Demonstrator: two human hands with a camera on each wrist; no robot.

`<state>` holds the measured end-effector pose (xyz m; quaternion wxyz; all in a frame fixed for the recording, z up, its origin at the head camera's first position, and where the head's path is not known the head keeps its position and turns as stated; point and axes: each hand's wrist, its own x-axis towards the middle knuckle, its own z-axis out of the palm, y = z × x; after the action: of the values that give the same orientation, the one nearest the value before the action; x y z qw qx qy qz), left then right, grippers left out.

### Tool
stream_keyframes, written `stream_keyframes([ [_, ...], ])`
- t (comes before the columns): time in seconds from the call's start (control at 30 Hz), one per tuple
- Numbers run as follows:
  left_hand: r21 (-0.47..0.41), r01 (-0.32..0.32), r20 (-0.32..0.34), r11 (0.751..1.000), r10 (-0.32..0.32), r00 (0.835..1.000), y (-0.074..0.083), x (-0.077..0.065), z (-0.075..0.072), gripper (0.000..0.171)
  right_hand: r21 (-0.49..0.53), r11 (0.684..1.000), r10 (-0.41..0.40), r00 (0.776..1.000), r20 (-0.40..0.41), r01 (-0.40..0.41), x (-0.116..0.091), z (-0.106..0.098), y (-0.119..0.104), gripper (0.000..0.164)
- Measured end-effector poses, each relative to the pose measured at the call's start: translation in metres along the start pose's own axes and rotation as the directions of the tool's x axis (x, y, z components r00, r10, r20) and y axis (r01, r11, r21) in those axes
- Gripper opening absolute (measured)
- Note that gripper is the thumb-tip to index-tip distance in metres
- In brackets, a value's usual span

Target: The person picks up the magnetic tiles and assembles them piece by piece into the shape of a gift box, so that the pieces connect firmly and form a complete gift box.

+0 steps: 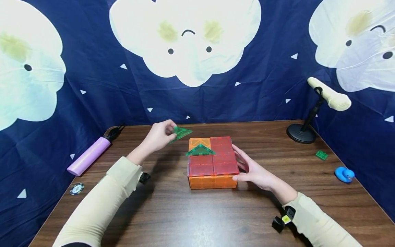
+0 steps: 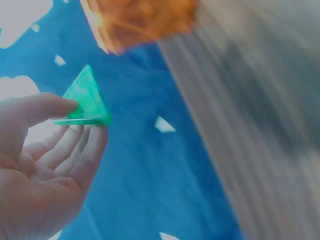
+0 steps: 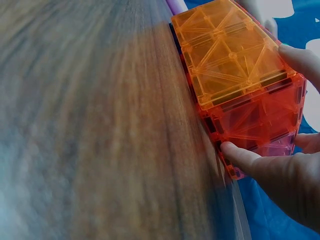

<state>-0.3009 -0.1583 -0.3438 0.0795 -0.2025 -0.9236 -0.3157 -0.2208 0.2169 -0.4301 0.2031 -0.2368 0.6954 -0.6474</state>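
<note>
My left hand [image 1: 161, 135] pinches a green triangular magnetic tile [image 2: 90, 99] between thumb and fingers, in the air behind and to the left of a low box of magnetic tiles. Red squares [image 1: 213, 164] cover most of its top, with an orange square [image 1: 195, 141] at the back left corner. Another green triangle [image 1: 200, 150] is on top, at the border of the orange and red squares. My right hand [image 1: 254, 171] rests against the box's right side, thumb at the front corner. The orange front wall [image 3: 230, 52] and red side [image 3: 257, 117] show in the right wrist view.
A purple cylinder [image 1: 89, 156] and a poker chip [image 1: 76, 189] lie on the left of the wooden table [image 1: 172, 219]. Along the right stand a black stand [image 1: 303, 132] with a cream-covered bar, a green block [image 1: 321, 155] and a blue rubber duck [image 1: 344, 174].
</note>
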Motion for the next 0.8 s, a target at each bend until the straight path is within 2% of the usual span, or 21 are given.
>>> stream_keyframes([
  [0.17, -0.038, -0.131, 0.022, 0.991, 0.132, 0.991, 0.042, 0.007, 0.010, 0.016, -0.002, 1.000, -0.002, 1.000, 0.008, 0.002, 0.000, -0.002, 0.001, 0.103],
  [0.3, -0.051, -0.238, 0.078, 0.970, 0.241, 0.967, 0.065, 0.017, 0.021, 0.013, -0.003, 1.000, -0.009, 1.000, 0.013, 0.009, 0.001, -0.004, 0.002, 0.103],
  [0.4, -0.063, -0.286, 0.131, 0.956, 0.292, 0.947, 0.079, 0.023, 0.029, 0.012, 0.003, 1.000, -0.008, 1.000, 0.014, 0.008, 0.001, -0.004, 0.004, 0.103],
  [0.63, -0.065, -0.308, 0.272, 0.949, 0.314, 0.910, 0.100, 0.034, 0.048, 0.012, 0.010, 1.000, -0.004, 1.000, 0.021, 0.004, 0.001, -0.004, 0.004, 0.103],
  [0.8, -0.026, -0.321, 0.318, 0.947, 0.312, 0.895, 0.106, 0.036, 0.058, 0.012, 0.023, 1.000, 0.007, 1.000, 0.017, -0.007, 0.000, -0.003, 0.003, 0.104],
])
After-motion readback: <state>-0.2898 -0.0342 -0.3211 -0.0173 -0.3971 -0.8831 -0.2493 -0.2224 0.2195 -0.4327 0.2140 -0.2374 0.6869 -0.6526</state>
